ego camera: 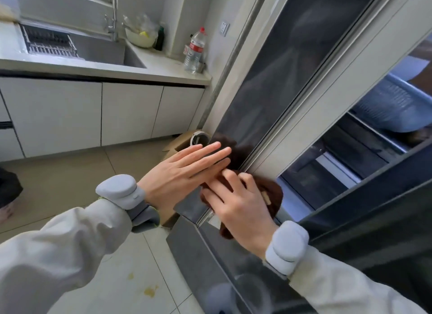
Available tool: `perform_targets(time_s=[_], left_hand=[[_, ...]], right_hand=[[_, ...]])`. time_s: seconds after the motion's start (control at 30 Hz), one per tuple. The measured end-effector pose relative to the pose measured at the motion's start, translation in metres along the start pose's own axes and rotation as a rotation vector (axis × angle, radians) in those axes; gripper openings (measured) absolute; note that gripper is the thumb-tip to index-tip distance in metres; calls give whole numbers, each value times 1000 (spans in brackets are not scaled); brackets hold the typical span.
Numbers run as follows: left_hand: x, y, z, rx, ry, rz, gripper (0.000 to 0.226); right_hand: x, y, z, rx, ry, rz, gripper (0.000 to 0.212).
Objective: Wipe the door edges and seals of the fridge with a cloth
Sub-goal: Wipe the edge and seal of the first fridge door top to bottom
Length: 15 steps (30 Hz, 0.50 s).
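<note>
sleeved, my right hand (240,205) grips the brown cloth (272,193) against the fridge door (268,80) edge at its lower corner; my left hand (184,171) lies flat, bracing the door face. i'd press firmly along the seal (327,84). cardboard box (178,144) crowds the floor beside it.

Bright, even daylight; wide-angle bending at edges.

two hands (184,173), one cloth (272,194), one bottle (196,50), one fridge (280,80).
</note>
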State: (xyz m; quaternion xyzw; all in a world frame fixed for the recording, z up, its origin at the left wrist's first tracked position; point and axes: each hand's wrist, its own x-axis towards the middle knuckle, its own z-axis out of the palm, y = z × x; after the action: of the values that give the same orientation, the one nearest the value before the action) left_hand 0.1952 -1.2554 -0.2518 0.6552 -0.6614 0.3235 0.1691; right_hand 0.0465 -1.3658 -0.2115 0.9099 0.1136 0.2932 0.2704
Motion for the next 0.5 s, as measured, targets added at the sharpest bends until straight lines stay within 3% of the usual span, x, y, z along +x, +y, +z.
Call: perform_targets(time_s=[0.17,0.3,0.5], left_hand=[[28,-5,-10,-48,113,-28,49],[38,-8,-8,-10,133,36,67],[46,-9,-3,69,141,140,55]], right_hand=[[4,50,-45,-120,28,10,20],[-8,59,-39,-161,63,5,20],[-51,30,7,-89,-94,-112,48]])
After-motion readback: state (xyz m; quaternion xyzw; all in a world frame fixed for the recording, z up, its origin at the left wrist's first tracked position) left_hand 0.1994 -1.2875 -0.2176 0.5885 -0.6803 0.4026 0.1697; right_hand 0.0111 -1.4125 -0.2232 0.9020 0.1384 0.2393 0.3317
